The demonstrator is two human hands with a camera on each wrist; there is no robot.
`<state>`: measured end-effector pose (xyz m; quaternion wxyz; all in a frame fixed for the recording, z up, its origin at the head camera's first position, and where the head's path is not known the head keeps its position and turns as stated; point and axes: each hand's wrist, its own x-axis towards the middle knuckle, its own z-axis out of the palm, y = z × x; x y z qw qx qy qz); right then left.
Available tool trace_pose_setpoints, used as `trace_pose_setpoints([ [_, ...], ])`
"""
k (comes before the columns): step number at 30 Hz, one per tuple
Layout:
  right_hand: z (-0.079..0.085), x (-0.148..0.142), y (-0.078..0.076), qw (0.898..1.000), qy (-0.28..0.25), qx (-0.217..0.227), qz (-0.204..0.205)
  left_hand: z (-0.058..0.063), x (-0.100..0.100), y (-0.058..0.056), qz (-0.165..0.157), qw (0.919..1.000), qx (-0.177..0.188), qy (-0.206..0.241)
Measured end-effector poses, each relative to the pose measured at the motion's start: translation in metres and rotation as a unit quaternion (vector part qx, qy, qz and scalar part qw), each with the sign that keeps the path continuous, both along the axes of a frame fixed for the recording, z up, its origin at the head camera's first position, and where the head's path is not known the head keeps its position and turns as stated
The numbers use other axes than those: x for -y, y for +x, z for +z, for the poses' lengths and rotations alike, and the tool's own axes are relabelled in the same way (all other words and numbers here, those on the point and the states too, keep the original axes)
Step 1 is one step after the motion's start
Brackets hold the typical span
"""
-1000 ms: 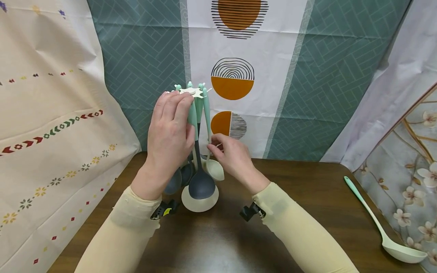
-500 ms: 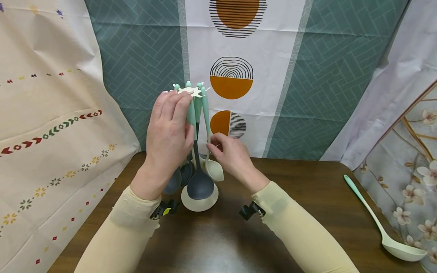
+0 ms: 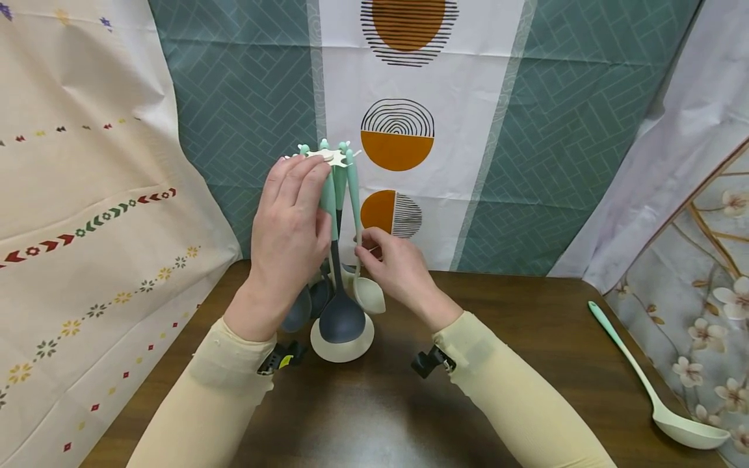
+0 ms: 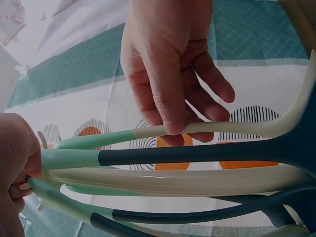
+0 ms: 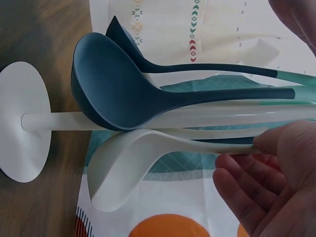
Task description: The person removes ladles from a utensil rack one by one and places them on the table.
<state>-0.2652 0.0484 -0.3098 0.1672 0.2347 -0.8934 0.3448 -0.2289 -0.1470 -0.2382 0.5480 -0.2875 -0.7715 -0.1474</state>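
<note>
A white utensil stand point(image 3: 349, 353) with a round base stands upright in the head view, hung with several green-handled utensils. My left hand point(image 3: 289, 208) grips the top of the stand around its hook ring, its fingertips partly hidden. A cream ladle point(image 5: 118, 170) hangs on the stand's right side, its handle top at the ring. My right hand point(image 3: 400, 263) pinches this ladle's stem between thumb and fingers, just below the green part, as the left wrist view shows. Beside it hangs a dark blue ladle point(image 5: 116, 84), in front of the white pole point(image 5: 64, 121).
Another cream ladle with a green handle point(image 3: 690, 430) lies on the brown table point(image 3: 497, 338) near its right edge. More dark utensils point(image 3: 298, 312) hang on the stand's left side. Patterned cloths point(image 3: 398, 214) hang behind and beside the table.
Both hands stay nearly in place. The cream ladle's bowl has shifted slightly down and the dark ladle's bowl slightly left.
</note>
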Motion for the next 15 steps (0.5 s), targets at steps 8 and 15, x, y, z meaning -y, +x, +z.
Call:
trace_pose_setpoints([
  [8, -0.0014, -0.0013, -0.0007, 1.0, -0.014, -0.003, 0.008, -0.0008, 0.0003, -0.0012, 0.004, 1.0, -0.003, 0.003],
  [15, -0.0017, -0.0036, 0.0003, 1.0, -0.023, -0.005, 0.009, 0.0003, 0.0, -0.0002, 0.008, 0.9999, 0.007, -0.003],
])
